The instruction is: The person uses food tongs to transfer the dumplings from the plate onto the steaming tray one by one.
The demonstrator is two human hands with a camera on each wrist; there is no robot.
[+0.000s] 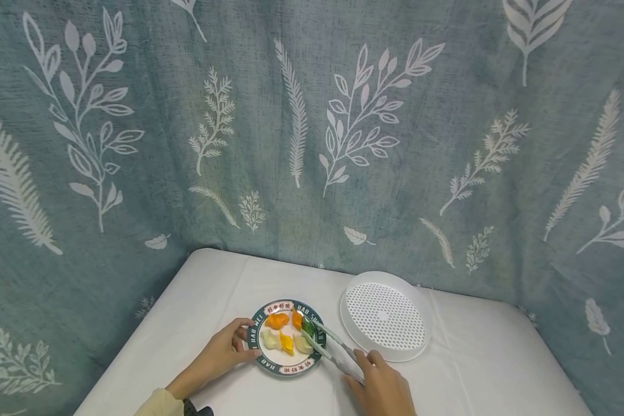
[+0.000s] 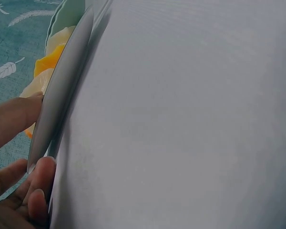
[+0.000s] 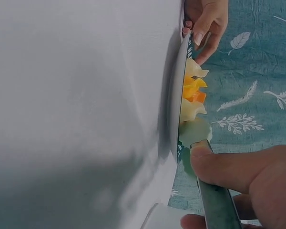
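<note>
Your right hand (image 1: 382, 381) has its fingers curled round the tongs (image 1: 337, 362), whose long axis runs forward and left onto the plate (image 1: 270, 365). The green dumpling (image 1: 308, 326) lies that way, at the plate's right side, between the tips; whether they pinch it you cannot tell. Your left hand (image 1: 229, 349) grips the opposite rim. The perforated white tray (image 1: 390, 315) sits right of the plate on the tabletop (image 1: 478, 358).

1. Head: looking forward and down from well back, with the plate (image 1: 270, 365) low in frame.
2. Left wrist: tipped sideways, facing low along the table (image 1: 223, 283), very near the plate at left.
3. Right wrist: likewise tipped and near, plate right of middle.
4. Shared by both wrist views: plate and left hand (image 1: 225, 349).
</note>
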